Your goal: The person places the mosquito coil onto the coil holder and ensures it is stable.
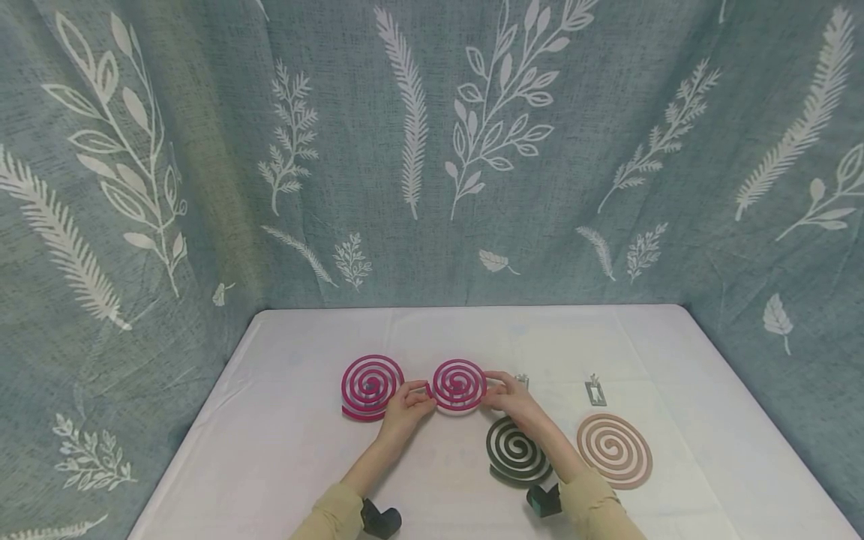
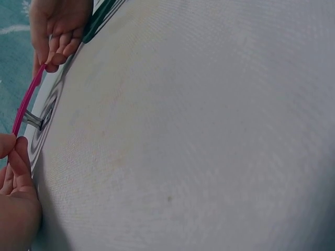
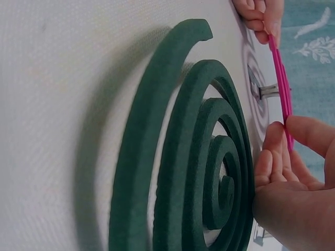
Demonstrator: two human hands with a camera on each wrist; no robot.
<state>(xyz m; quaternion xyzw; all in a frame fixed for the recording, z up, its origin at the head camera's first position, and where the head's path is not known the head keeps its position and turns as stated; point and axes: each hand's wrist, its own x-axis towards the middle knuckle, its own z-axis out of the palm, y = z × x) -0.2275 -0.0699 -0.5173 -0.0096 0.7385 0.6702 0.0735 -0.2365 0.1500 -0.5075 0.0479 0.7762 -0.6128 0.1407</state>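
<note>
Level between both hands is a pink mosquito coil (image 1: 457, 385), seen edge-on in the wrist views. My left hand (image 1: 408, 415) pinches its left edge between thumb and fingers. The opposite edge is pinched by my right hand (image 1: 516, 405). Beneath the coil's middle a metal stand (image 2: 34, 120) rises from the table, also visible in the right wrist view; whether its tip bears the coil I cannot tell. Just left of my left hand is a second pink coil (image 1: 372, 385). A dark green coil (image 3: 175, 136) sits raised off the table below my right wrist.
On the white table (image 1: 270, 435), a tan coil (image 1: 610, 450) lies to the right. Behind it is a small metal stand (image 1: 595, 392); another stand (image 1: 523, 380) is partly hidden by the right hand. A blue-green leaf-patterned curtain (image 1: 472, 247) hangs behind.
</note>
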